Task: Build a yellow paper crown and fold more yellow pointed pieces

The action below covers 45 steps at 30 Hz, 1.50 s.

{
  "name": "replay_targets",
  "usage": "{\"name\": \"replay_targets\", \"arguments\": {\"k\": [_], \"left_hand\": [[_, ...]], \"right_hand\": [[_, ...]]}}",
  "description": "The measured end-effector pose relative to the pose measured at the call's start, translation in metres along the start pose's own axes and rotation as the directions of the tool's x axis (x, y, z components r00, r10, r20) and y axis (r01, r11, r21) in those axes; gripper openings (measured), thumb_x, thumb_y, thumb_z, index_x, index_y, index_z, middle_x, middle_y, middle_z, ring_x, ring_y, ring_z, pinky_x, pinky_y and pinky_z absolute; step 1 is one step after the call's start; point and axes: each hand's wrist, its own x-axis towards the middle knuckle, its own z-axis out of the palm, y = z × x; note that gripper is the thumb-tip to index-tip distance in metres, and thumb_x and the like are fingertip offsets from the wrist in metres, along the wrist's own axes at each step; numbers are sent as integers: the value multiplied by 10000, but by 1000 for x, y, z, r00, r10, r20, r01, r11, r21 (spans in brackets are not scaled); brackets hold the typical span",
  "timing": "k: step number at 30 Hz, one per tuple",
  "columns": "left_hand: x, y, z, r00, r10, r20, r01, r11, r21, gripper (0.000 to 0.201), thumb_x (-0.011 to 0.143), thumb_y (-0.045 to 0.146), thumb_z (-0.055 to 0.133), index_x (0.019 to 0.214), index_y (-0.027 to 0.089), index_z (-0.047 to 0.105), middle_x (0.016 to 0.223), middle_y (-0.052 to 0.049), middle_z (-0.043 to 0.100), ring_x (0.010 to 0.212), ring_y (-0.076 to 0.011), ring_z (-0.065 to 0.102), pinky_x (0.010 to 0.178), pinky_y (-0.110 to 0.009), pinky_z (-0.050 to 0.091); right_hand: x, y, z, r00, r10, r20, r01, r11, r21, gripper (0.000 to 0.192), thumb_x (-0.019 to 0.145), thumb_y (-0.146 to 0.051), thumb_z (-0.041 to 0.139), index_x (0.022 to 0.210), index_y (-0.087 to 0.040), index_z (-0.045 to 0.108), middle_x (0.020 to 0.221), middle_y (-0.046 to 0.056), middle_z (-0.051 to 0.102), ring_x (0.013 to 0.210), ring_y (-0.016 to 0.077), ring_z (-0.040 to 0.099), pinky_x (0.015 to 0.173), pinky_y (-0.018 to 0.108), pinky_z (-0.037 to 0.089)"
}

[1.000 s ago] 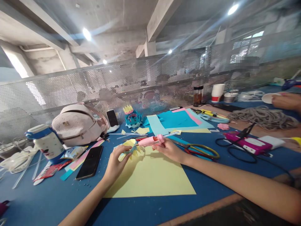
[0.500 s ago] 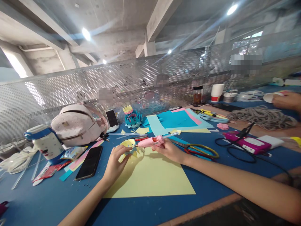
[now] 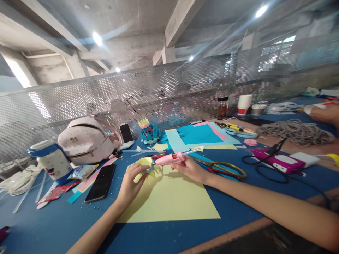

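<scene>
My left hand (image 3: 135,180) pinches a small yellow and light-blue paper piece with a jagged edge (image 3: 148,167). In my right hand (image 3: 190,168) is a pink hot glue gun (image 3: 169,159), a clear glue stick (image 3: 192,151) poking out of its back end. The gun's nozzle points left and meets or nearly meets the paper piece; I cannot tell which. Beneath both hands lies a large yellow paper sheet (image 3: 172,201). Scissors with yellow and red handles (image 3: 229,170) rest just right of my right hand.
Behind my hands stand blue paper crowns (image 3: 149,134) and coloured sheets (image 3: 202,135). To the left are a black phone (image 3: 101,183), a bottle (image 3: 50,160) and a pink backpack (image 3: 84,141). On the right lie a magenta device with a black cable (image 3: 279,160), grey rope (image 3: 293,132) and another person's hand (image 3: 324,114).
My hands, the glue gun and the paper piece stay almost still. At the far right, the other person's hand has shifted slightly.
</scene>
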Motion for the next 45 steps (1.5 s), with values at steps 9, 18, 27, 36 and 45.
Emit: {"name": "replay_targets", "arguments": {"k": [9, 18, 27, 36, 45], "left_hand": [[-3, -6, 4, 998, -57, 9, 57, 998, 13, 226, 1007, 376, 573, 1071, 190, 685, 993, -49, 703, 938, -202, 661, 860, -390, 517], [-7, -24, 6, 977, -214, 14, 214, 974, -69, 276, 990, 369, 615, 1179, 169, 634, 1175, -79, 656, 992, -200, 664, 867, -403, 574], [-6, -35, 4, 904, -415, 103, 426, 854, -299, 332, 983, 371, 627, 1241, 164, 607, 1225, -89, 637, 1036, -223, 660, 878, -425, 575], [-2, -24, 2, 855, -484, 186, 507, 707, -493, 337, 987, 396, 616, 1222, 156, 612, 1187, -85, 649, 1007, -215, 665, 868, -419, 572], [-1, -15, 1, 823, -539, 181, 536, 629, -563, 331, 988, 432, 606, 1153, 147, 639, 1122, -71, 668, 980, -210, 668, 870, -414, 563]], "right_hand": [[0, -3, -1, 1000, 3, -14, -3, 1000, 22, 494, 810, -649, 627, 725, -162, 629, 670, 12, 542, 624, 147, 456, 574, 260, 380], [-3, -5, -2, 998, 33, -51, -28, 995, 91, 557, 820, -713, 602, 755, -161, 643, 587, -20, 466, 531, 117, 405, 494, 248, 353], [5, 1, -4, 988, 105, -115, -85, 982, 168, 647, 803, -813, 517, 792, -174, 619, 562, -62, 311, 458, 96, 318, 393, 225, 297], [6, 0, -4, 983, 120, -137, -95, 979, 179, 647, 789, -818, 530, 769, -178, 628, 560, -47, 345, 485, 110, 350, 411, 231, 344], [6, -1, -4, 983, 130, -130, -105, 977, 185, 631, 780, -804, 537, 759, -178, 615, 559, -59, 341, 453, 89, 324, 400, 225, 300]]}}
